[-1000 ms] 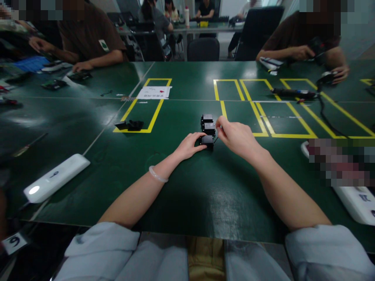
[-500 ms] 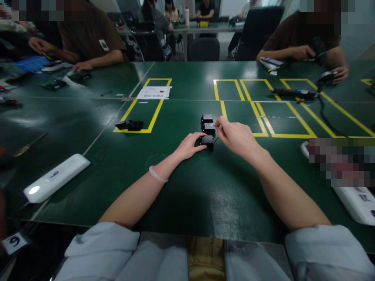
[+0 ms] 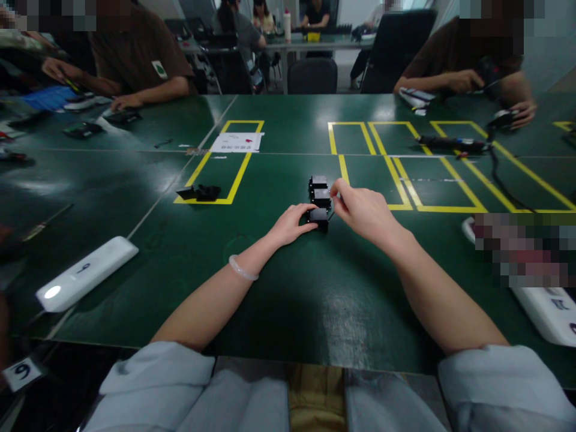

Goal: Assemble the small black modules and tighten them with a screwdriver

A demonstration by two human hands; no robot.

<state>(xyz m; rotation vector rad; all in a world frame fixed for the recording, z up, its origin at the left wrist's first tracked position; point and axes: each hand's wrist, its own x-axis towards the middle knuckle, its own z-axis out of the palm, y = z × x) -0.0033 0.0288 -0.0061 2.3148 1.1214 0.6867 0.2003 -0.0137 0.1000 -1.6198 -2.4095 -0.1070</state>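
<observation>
Three small black box-shaped parts stand in a short row on the green table, looking like little servo motors. The nearest black box (image 3: 318,217) is held between the thumb and fingers of my left hand (image 3: 288,227), from its left side. Just beyond it sit the middle box (image 3: 321,195) and the far box (image 3: 319,180). My right hand (image 3: 360,207) is closed in a pinch at the right side of the row, close to the middle and nearest boxes. Below its fingertips a thin dark piece shows, too small to name; what the pinch holds is hidden.
Left of the boxes, a black part (image 3: 198,192) lies in a yellow taped rectangle with a paper label (image 3: 237,142). White power strips lie at left (image 3: 87,273) and right (image 3: 546,306). Co-workers' hands (image 3: 128,102) handle things across the table (image 3: 279,300).
My hands and the boxes stay practically in place; the right fingertips shift very slightly. At the far left, a co-worker's hand has moved a little.
</observation>
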